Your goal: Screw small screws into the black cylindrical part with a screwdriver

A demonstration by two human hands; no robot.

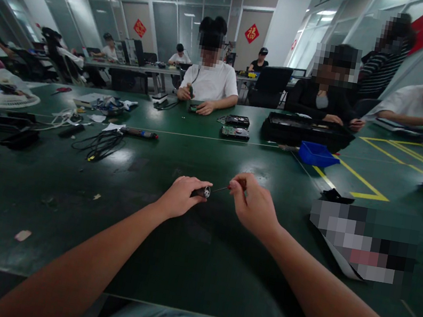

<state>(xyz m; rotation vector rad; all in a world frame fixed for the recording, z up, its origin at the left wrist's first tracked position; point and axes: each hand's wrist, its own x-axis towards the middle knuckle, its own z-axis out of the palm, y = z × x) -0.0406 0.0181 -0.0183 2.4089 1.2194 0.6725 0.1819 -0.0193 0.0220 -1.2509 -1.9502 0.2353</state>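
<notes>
My left hand [182,195] is closed around a small dark cylindrical part [202,192] whose silver end faces right. My right hand [253,203] pinches a thin red-handled tool [226,187], its fine tip pointing left at the silver end. Both hands hover just above the dark green table [180,250], close together near its middle. What the cylinder is exactly, I cannot make out.
Across the table a person in white works on electronics; other people sit at the right. A blue tray [316,154], a black case [305,131], circuit boards [235,132], black cables [98,145] and a screwdriver [138,133] lie farther off. Yellow tape lines [365,181] mark the right side.
</notes>
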